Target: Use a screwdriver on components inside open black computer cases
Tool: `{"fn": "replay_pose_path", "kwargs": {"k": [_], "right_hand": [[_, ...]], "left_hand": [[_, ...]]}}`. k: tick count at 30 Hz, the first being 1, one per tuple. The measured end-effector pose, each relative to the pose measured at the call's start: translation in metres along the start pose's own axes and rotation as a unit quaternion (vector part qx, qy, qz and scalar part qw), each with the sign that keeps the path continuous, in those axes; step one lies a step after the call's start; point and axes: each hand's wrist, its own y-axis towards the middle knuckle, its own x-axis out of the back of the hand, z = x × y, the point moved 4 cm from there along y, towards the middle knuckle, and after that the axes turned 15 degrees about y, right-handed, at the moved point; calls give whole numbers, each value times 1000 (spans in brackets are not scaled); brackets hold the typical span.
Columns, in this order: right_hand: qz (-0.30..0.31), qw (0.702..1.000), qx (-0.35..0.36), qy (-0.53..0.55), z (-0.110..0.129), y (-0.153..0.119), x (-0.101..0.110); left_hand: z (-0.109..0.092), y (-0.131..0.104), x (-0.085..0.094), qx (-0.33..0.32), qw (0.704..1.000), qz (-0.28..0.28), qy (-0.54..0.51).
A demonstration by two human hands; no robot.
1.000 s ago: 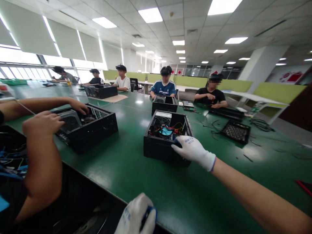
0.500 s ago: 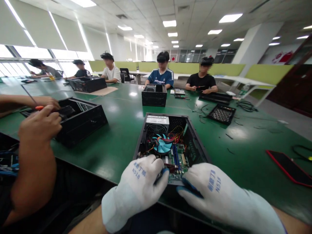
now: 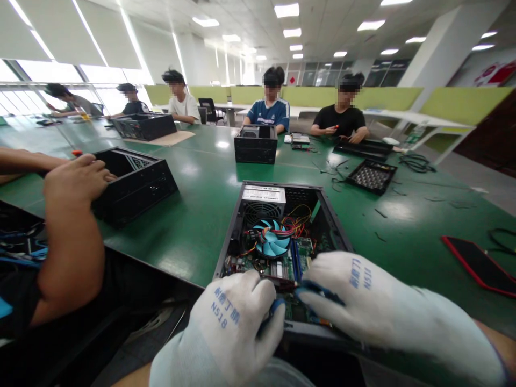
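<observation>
The computer case point(image 3: 332, 217) lay open side up on the green table point(image 3: 201, 215), directly in front of us, its near edge by the table edge. Inside it, a power supply point(image 3: 264, 194) occupied the far left corner, a blue fan point(image 3: 272, 239) sat nearer to us, and red and yellow wires point(image 3: 299, 217) ran to the right of the fan, above the circuit board point(image 3: 307, 248).

Our gloved left hand point(image 3: 239, 317) was positioned over the near left part of the case, fingers curled in toward the thumb. Our gloved right hand point(image 3: 346, 295) was over the near right part, fingers bent, thumb below them. We could not tell whether either hand gripped anything; both gloves obstructed our view of the near end of the board.

To the left, a co-worker's hand point(image 3: 76, 177) covered part of a second case point(image 3: 139, 188). Straight ahead, well apart from ours, stood a third case point(image 3: 255, 149); a fourth case point(image 3: 145, 128) rested on a brown sheet point(image 3: 181, 138) at far left. To the right we had a black tray point(image 3: 371, 176), loose wires point(image 3: 336, 183) beside it, a coiled cable point(image 3: 417, 163) beyond, and a red-edged flat panel point(image 3: 479, 263) nearer to us.
</observation>
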Motion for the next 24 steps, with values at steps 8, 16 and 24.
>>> {"fn": "replay_pose_path", "kwargs": {"k": [8, 16, 24], "right_hand": [[103, 987, -41, -116, -52, 83, -26], [155, 969, -50, -187, -57, 111, -31], [158, 946, -127, -253, -75, 78, -11]], "left_hand": [[1, -4, -3, 7, 1000, 9, 8], [0, -2, -3, 14, 1000, 18, 7], [-1, -3, -3, 15, 1000, 3, 11]]}}
